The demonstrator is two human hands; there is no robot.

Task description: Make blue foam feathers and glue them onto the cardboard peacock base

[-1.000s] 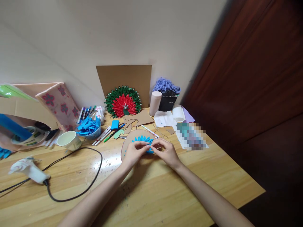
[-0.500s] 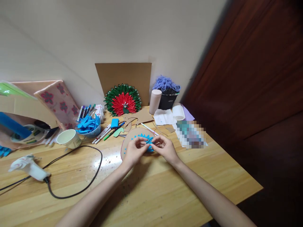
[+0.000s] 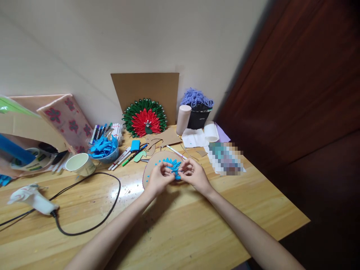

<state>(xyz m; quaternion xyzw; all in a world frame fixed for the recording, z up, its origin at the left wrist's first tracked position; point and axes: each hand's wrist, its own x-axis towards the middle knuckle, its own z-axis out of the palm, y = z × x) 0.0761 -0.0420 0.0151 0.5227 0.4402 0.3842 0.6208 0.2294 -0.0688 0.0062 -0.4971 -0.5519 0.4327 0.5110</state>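
A round piece of cardboard (image 3: 150, 168) lies on the table with blue ribbon petals (image 3: 174, 164) fanned out on it. Over it, my left hand (image 3: 161, 176) is closed in a pinch, thumb against fingertips, at a small blue petal. From the other side my right hand (image 3: 194, 174) pinches the same blue petal, the two sets of fingertips only a little apart. My fingers cover part of the petal and some of the fan beneath. Just left of the cardboard's upper edge is a green paper leaf-like cutout (image 3: 140, 156).
A white glue gun (image 3: 33, 198) with a looping black cable lies left, near a paper cup (image 3: 80, 164) and a bowl of blue petals (image 3: 104, 150). Behind stand a green-and-red ribbon peacock (image 3: 146, 118) against cardboard, a pinkish cylinder (image 3: 183, 120) and a black container of yarn (image 3: 199, 116).
My fingertips have drawn slightly apart, so more of the blue petal shows between them. The whole view has shifted a little; the other things stay in place.
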